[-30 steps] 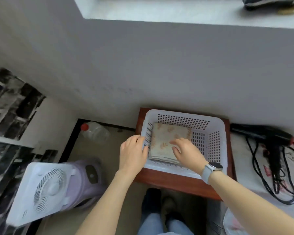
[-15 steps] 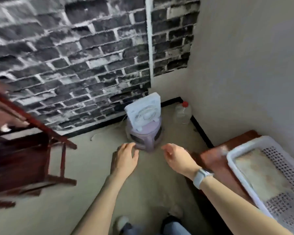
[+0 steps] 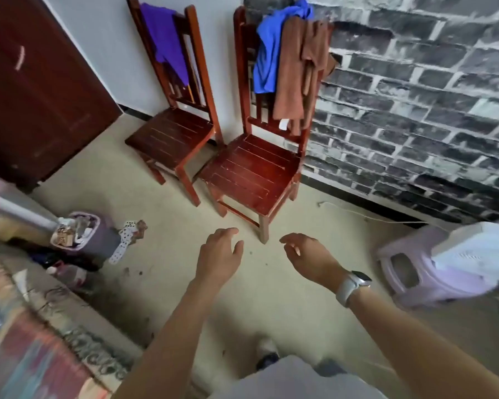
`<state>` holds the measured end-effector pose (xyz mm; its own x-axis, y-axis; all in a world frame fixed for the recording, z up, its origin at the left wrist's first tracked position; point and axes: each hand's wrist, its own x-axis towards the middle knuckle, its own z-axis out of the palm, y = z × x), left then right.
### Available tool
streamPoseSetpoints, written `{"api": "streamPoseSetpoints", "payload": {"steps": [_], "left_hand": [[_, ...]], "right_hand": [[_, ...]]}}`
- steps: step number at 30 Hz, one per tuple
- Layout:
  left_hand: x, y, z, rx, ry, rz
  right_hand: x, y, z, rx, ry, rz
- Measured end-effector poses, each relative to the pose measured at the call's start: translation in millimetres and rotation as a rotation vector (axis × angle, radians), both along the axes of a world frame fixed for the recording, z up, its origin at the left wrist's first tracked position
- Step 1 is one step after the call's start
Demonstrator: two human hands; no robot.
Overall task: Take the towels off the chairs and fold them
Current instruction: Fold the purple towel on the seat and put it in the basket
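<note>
Both hands are held out over the bare floor, empty and apart from each other. The left hand (image 3: pixel 221 256) is palm down with its fingers loosely spread; the right hand (image 3: pixel 308 259) has its fingers slack and slightly curled, and a pale watch (image 3: pixel 353 285) sits on that wrist. Neither hand touches anything.

At about 12 o'clock from the hands, just past the fingertips, stands the nearer wooden chair (image 3: pixel 251 171), its front leg close to the gap between the two hands. Over its backrest hang a brown towel (image 3: pixel 297 73) and, touching it on the 9 o'clock side, a blue towel (image 3: pixel 267 50); both drape down the back and stop short of the seat. At roughly 11 o'clock, farther off and just beside the first, is a second wooden chair (image 3: pixel 170 136) with a purple towel (image 3: pixel 166 38) hung over its backrest. Both seats are bare.

Behind the nearer chair, from 12 to 2 o'clock, runs a grey brick-pattern wall (image 3: pixel 415 96). At 3 o'clock sits a lilac plastic stool (image 3: pixel 409 272) with a white box fan (image 3: pixel 478 249) lying on it. At 9 o'clock a small purple bin (image 3: pixel 84 234) filled with litter stands on the floor, with scraps beside it. A dark red cabinet (image 3: pixel 32 90) fills the 10 o'clock corner.
</note>
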<state>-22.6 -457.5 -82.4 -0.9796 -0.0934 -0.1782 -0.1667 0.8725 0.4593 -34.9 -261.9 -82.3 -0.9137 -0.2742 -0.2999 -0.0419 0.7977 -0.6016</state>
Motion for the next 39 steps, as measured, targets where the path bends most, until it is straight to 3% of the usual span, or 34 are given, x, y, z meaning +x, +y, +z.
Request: {"api": "streamPoseSetpoints", "payload": {"steps": [10, 18, 29, 39], "left_hand": [[-85, -153, 1, 0.080, 0.082, 0.278], [-260, -260, 19, 0.082, 0.145, 0.363], [-482, -386, 76, 0.130, 0.202, 0.350], [-752, -472, 80, 0.373, 0.197, 0.116]], "right_hand": [[-143, -171, 12, 0.007, 0.020, 0.308], [-335, -283, 18, -0.012, 0.040, 0.381], [-554, -400, 60, -0.108, 0.101, 0.265], [-756, -468, 70, -0.123, 0.271, -0.264]]}}
